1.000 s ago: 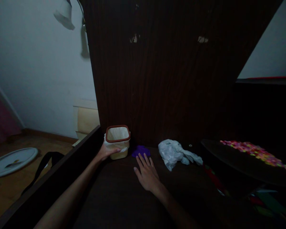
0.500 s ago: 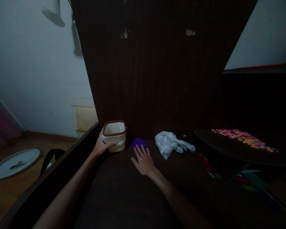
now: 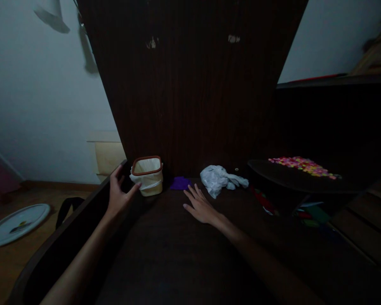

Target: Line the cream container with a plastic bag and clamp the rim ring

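Note:
A small cream bin (image 3: pixel 153 189) with a brown rim and a white liner bag stands upright in the back left corner of the dark wooden surface (image 3: pixel 165 250). Just left of it is my left hand (image 3: pixel 121 197), thumb and fingers apart, holding nothing; the thumb tip is close to the liner, and I cannot tell whether it touches. My right hand (image 3: pixel 202 207) is spread low over the surface with nothing in it. Beyond its fingertips lies a crumpled purple cloth or bag (image 3: pixel 179 183). A knotted whitish plastic bag (image 3: pixel 216 180) lies behind that hand.
A raised side board (image 3: pixel 66 233) edges the surface on the left, and a tall dark panel (image 3: pixel 184 106) stands behind. On the right, a dark rounded shelf (image 3: pixel 273 176) bears many small colourful pieces (image 3: pixel 305 165). A white oval lid-like object (image 3: pixel 22 224) lies on the floor.
My left hand has let go of the bin and drawn off to the left. The right hand sits farther right of the purple item. The view has turned slightly.

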### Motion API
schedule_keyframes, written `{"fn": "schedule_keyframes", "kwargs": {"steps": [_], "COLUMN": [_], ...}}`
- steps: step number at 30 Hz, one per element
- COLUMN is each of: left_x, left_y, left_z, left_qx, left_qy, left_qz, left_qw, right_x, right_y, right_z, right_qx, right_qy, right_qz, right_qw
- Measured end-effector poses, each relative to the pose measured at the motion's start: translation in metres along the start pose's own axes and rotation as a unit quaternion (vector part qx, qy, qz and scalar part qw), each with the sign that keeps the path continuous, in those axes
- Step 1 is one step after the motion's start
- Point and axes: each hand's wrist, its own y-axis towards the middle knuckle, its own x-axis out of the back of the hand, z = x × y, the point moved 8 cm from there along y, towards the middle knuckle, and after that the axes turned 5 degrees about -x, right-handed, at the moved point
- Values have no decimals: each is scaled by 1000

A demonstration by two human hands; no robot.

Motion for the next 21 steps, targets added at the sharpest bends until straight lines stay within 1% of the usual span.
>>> {"fn": "schedule_keyframes", "kwargs": {"steps": [2,4,6,7,9,10,11,13,14,15,18,21], "left_x": [10,12,4,-4,-26,-39,-56,-94,-109,-121,-145,-155], "left_y": [1,-3,-13,-20,-37,-47,-57,-83,-96,-106,-128,-137], "left_z": [-30,-55,-76,-85,-95,-97,-94,-87,-81,-74,-57,-52], "left_qx": [-85,-148,-201,-221,-243,-240,-227,-212,-198,-180,-144,-140], "left_qy": [55,97,135,146,146,140,133,119,118,122,130,122], "left_qz": [-49,-66,-52,-31,22,61,119,262,317,357,460,525], "left_qw": [994,982,969,964,959,959,957,934,920,908,866,831], "right_x": [13,25,34,37,38,36,32,22,16,11,0,-4], "right_y": [-14,-29,-43,-50,-61,-65,-69,-73,-74,-74,-70,-67], "right_z": [-6,-11,-13,-13,-15,-16,-17,-20,-21,-22,-22,-22], "right_qx": [7,12,12,11,2,-6,-16,-28,-28,-23,4,23], "right_qy": [-4,-6,-8,-9,-8,-7,-5,-3,-6,-11,-29,-36], "right_qz": [-9,-10,-1,6,20,29,40,59,64,63,45,33], "right_qw": [1000,1000,1000,1000,1000,1000,999,998,998,998,999,999]}}
